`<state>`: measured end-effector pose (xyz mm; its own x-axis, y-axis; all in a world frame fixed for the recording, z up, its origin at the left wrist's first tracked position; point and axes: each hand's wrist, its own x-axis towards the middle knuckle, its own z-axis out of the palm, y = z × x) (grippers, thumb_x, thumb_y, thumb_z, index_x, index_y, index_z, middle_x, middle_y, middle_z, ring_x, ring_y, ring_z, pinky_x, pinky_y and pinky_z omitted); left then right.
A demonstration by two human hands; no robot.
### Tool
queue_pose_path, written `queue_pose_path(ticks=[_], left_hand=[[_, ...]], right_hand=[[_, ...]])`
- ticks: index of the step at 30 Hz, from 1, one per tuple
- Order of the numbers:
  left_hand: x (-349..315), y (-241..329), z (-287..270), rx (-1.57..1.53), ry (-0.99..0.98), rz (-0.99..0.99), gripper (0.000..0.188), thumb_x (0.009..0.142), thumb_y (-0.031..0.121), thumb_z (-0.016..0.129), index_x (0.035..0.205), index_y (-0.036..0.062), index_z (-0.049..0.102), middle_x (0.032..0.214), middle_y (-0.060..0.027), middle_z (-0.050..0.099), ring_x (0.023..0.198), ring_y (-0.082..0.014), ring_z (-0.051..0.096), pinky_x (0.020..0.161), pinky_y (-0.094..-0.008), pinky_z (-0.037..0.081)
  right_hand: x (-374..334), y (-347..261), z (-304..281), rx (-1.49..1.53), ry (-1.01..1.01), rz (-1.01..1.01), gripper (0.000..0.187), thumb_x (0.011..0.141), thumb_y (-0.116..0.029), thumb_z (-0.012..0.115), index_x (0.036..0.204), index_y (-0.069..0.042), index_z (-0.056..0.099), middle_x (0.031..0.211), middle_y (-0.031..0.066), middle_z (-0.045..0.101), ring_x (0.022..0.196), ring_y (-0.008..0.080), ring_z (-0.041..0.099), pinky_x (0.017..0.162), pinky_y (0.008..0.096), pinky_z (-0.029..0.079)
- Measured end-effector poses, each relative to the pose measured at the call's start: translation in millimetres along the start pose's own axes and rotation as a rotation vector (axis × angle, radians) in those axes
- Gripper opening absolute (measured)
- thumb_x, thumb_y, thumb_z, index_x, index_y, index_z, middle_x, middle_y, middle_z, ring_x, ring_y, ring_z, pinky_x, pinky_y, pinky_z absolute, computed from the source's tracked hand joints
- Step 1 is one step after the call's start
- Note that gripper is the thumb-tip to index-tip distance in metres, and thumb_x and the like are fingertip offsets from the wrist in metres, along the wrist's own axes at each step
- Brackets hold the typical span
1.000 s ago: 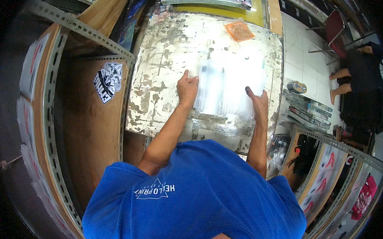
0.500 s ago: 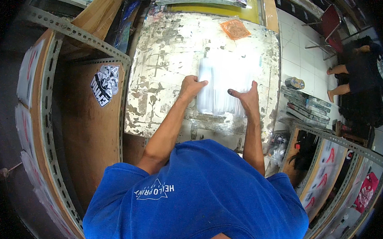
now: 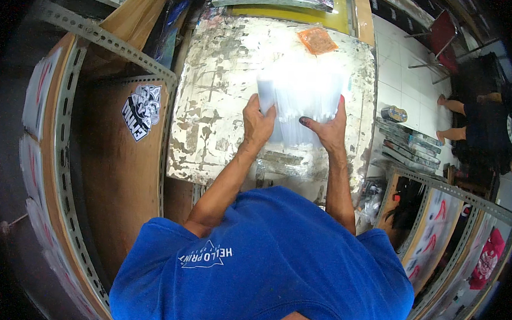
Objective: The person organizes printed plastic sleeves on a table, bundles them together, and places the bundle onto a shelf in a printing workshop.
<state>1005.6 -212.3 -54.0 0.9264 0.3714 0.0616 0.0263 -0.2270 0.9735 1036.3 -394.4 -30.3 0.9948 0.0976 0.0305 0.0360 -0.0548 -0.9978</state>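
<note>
Between my two hands is a bundle of thin, clear plastic sleeves, many layers thick and partly washed out by glare. My left hand grips its left edge, thumb on the near side. At the right edge my right hand holds it, with the dark-tipped thumb lying across the front and the fingers up along the side. The bundle appears tilted up over the worn, paint-flaked tabletop; whether its lower edge touches the table I cannot tell.
An orange packet lies at the table's far side, before a framed screen. Metal-framed shelving stands at left, more shelves at lower right. A person and a red chair are on the right.
Both hands have tipped the plastic bundle up from lying nearly flat. My left hand has turned upward and closed round its left edge; the layers now fan out more.
</note>
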Motion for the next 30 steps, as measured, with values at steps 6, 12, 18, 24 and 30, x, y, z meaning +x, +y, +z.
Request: queue_pose_path(ticks=[6,12,18,24,30], left_hand=[[-15,-44,-6,-0.034,0.1,0.177,0.038,0.086,0.003,0.059,0.121,-0.0076,0.051,0.111,-0.0192,0.059,0.102,-0.0292,0.06,0.091,-0.0369,0.046],[-25,-72,-8,-0.064,0.012,0.105,0.04,0.091,0.007,0.056,0.129,-0.0061,0.05,0.122,-0.0197,0.06,0.114,-0.027,0.057,0.097,-0.0368,0.044],[-28,-45,-19,0.242,-0.293,0.316,0.079,0.074,0.006,0.057,0.144,-0.0073,0.024,0.136,-0.0294,0.039,0.126,-0.0433,0.039,0.108,-0.0469,0.032],[-26,-33,-18,0.398,-0.421,0.136,0.093,0.07,0.009,0.058,0.149,-0.0054,0.011,0.148,-0.0305,0.019,0.135,-0.0475,0.022,0.114,-0.0507,0.02],[-26,-40,-19,0.334,-0.481,0.132,0.072,0.072,0.024,0.058,0.138,0.0012,0.044,0.151,-0.026,0.023,0.137,-0.0453,0.017,0.117,-0.0489,0.012]], right_hand=[[-22,50,22,0.009,-0.032,-0.146,0.093,0.058,-0.003,0.089,0.135,0.001,0.038,0.12,0.0143,0.058,0.114,0.0238,0.057,0.098,0.0354,0.047],[-35,65,33,0.161,-0.061,-0.135,0.099,0.058,-0.01,0.092,0.137,0.002,0.034,0.127,0.0156,0.052,0.118,0.0244,0.054,0.098,0.0357,0.048],[-27,87,13,0.044,-0.06,-0.055,0.11,0.053,-0.018,0.096,0.138,0.004,0.028,0.129,0.0176,0.051,0.119,0.0267,0.053,0.104,0.039,0.042],[-42,79,33,-0.045,0.087,-0.148,0.13,0.045,-0.017,0.098,0.141,0.003,0.014,0.138,0.0196,0.039,0.128,0.0296,0.043,0.11,0.0409,0.034],[-44,87,67,-0.066,0.239,-0.26,0.133,0.048,-0.027,0.096,0.143,0.005,0.008,0.138,0.0219,0.03,0.131,0.0336,0.035,0.111,0.045,0.03]])
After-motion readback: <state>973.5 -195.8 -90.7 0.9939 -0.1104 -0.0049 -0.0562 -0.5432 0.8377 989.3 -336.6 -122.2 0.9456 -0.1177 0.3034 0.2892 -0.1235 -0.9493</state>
